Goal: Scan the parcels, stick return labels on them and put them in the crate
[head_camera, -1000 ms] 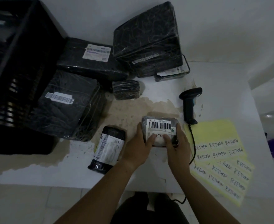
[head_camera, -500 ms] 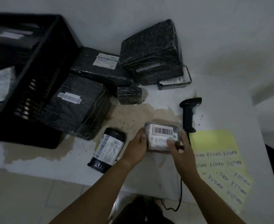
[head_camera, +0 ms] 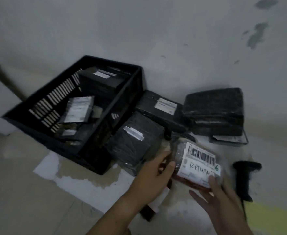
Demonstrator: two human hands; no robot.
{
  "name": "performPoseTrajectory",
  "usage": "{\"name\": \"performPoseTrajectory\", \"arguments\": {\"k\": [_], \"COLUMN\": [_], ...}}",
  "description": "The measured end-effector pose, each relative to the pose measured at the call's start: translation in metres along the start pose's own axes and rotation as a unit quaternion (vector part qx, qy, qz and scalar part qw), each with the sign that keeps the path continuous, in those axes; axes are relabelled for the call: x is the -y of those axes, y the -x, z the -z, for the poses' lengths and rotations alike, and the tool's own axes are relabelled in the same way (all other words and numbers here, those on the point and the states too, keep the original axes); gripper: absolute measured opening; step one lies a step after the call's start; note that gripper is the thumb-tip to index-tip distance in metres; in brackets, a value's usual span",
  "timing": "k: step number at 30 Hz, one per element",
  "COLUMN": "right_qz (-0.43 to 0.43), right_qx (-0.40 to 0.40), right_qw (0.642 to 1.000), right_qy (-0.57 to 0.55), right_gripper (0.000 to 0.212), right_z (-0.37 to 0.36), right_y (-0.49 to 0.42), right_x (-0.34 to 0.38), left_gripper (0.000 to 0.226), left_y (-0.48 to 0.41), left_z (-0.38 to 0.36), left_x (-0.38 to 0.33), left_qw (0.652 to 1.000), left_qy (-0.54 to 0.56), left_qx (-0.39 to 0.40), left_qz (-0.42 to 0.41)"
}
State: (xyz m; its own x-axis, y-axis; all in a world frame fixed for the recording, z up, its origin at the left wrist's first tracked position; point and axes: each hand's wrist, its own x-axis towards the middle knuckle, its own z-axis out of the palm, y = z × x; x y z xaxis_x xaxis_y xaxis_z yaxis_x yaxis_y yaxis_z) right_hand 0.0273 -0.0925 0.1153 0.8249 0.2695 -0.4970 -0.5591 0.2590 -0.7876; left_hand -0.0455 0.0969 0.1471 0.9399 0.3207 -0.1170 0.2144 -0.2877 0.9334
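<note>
A small wrapped parcel with a barcode label and a white sticker reading RETURN is lifted off the table. My left hand grips its left end. My right hand is at its lower right corner, thumb on the label and fingers spread. The black slatted crate stands to the left with several labelled parcels inside. The black handheld scanner stands upright to the right. A corner of the yellow label sheet shows at the bottom right.
Three black wrapped parcels lie between crate and wall: one flat beside the crate, one behind it, a bulky one on the right over a thin wire-edged one. Another parcel lies under my left wrist. The white table is stained.
The parcel with its RETURN sticker has been lifted off the table and carried left toward the crate. My view has swung left, bringing the crate's inside into sight.
</note>
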Motion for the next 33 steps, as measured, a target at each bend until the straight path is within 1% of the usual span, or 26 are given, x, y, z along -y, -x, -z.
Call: {"name": "performPoseTrajectory", "arguments": {"k": [2,5,7,8,10,11,12,15,17,20,23,25,27,29,31,33], "right_qz": [0.000,-0.007,-0.011,-0.009,0.009,0.021,0.034,0.040,0.025,0.005,0.000,0.035,0.075,0.070,0.047,0.026], "right_qx": [0.036,0.093,0.130,0.152,0.194,0.214,0.233,0.282,0.289,0.273,0.244,0.213,0.191,0.189,0.201,0.210], "right_qw": [0.999,0.995,0.991,0.988,0.981,0.977,0.972,0.957,0.953,0.950,0.944,0.937,0.921,0.916,0.916,0.911], "right_qy": [-0.019,-0.028,-0.037,-0.040,-0.015,0.002,0.022,0.059,0.082,0.153,0.222,0.274,0.331,0.348,0.343,0.355], "right_gripper": [0.067,0.068,0.083,0.086,0.067,0.060,0.058,0.060,0.059,0.055,0.064,0.073,0.078,0.078,0.073,0.074], "right_z": [-0.043,-0.118,-0.169,-0.193,-0.240,-0.261,-0.283,-0.341,-0.373,-0.419,-0.455,-0.472,-0.484,-0.492,-0.499,-0.504], "right_y": [-0.006,-0.014,-0.020,-0.023,-0.026,-0.029,-0.030,-0.037,-0.051,-0.076,-0.104,-0.121,-0.135,-0.145,-0.151,-0.152], "right_x": [0.002,-0.003,-0.009,-0.012,-0.016,-0.017,-0.019,-0.026,-0.039,-0.062,-0.090,-0.107,-0.118,-0.122,-0.123,-0.120], "left_gripper": [0.028,0.035,0.036,0.036,0.038,0.039,0.039,0.033,0.031,0.033,0.036,0.037,0.040,0.041,0.038,0.035], "left_y": [0.001,0.008,0.013,0.015,0.018,0.019,0.021,0.020,0.014,0.006,0.006,0.004,0.003,0.002,0.001,0.001], "left_z": [0.063,0.175,0.243,0.274,0.326,0.346,0.361,0.378,0.378,0.378,0.374,0.372,0.372,0.372,0.371,0.371], "left_x": [0.000,0.024,0.046,0.058,0.086,0.100,0.114,0.139,0.146,0.155,0.165,0.169,0.171,0.172,0.173,0.174], "left_qw": [0.997,0.972,0.949,0.933,0.897,0.881,0.867,0.841,0.830,0.831,0.835,0.832,0.828,0.826,0.825,0.825], "left_qy": [-0.027,-0.145,-0.228,-0.282,-0.386,-0.427,-0.459,-0.502,-0.509,-0.493,-0.469,-0.468,-0.470,-0.470,-0.469,-0.468], "left_qx": [-0.054,-0.151,-0.179,-0.181,-0.172,-0.164,-0.158,-0.159,-0.169,-0.194,-0.227,-0.236,-0.243,-0.250,-0.252,-0.253], "left_qz": [-0.051,-0.110,-0.122,-0.131,-0.132,-0.120,-0.112,-0.125,-0.152,-0.172,-0.178,-0.184,-0.185,-0.184,-0.188,-0.192]}}
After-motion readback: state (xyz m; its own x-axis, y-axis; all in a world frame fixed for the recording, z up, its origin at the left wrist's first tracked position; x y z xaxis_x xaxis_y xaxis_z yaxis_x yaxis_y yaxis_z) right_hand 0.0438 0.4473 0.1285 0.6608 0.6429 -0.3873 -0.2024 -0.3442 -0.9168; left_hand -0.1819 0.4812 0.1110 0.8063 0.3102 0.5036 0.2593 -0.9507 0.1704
